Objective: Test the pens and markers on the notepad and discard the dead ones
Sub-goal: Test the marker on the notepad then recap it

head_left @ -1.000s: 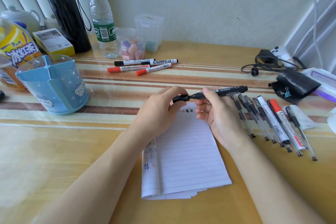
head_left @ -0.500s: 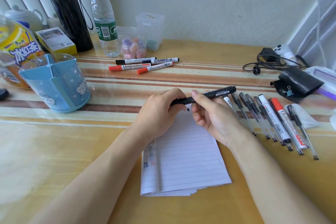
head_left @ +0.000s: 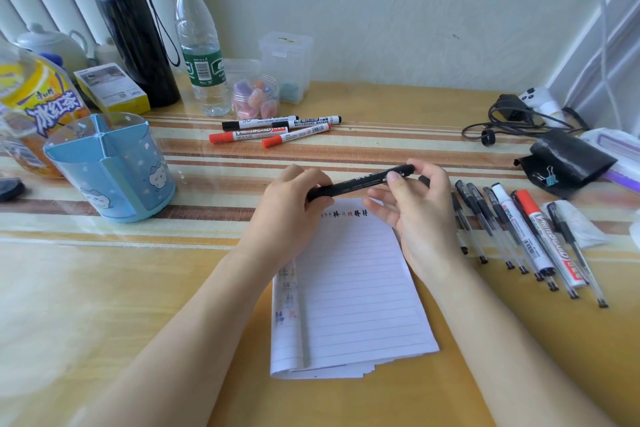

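A black marker (head_left: pixel 360 181) is held level over the top of the lined notepad (head_left: pixel 349 291). My left hand (head_left: pixel 294 208) grips its left end, and my right hand (head_left: pixel 415 204) pinches its right end between thumb and fingers. The marker looks capped. Small test marks in black and red run along the notepad's top line. A row of several pens and markers (head_left: pixel 519 236) lies right of the notepad. Three whiteboard markers (head_left: pixel 273 130) lie farther back at the centre.
A blue pen holder (head_left: pixel 110 166) stands at the left, beside a yellow drink bottle (head_left: pixel 31 107). A black flask (head_left: pixel 131 31), a water bottle (head_left: pixel 201 45) and small plastic jars (head_left: pixel 256 97) line the wall. A black pouch (head_left: pixel 568 159) and a cable (head_left: pixel 502 121) lie at the right.
The cap has gone back onto the marker's left end. My right hand has slid along the barrel to its right end, and the marker now tilts up to the right.
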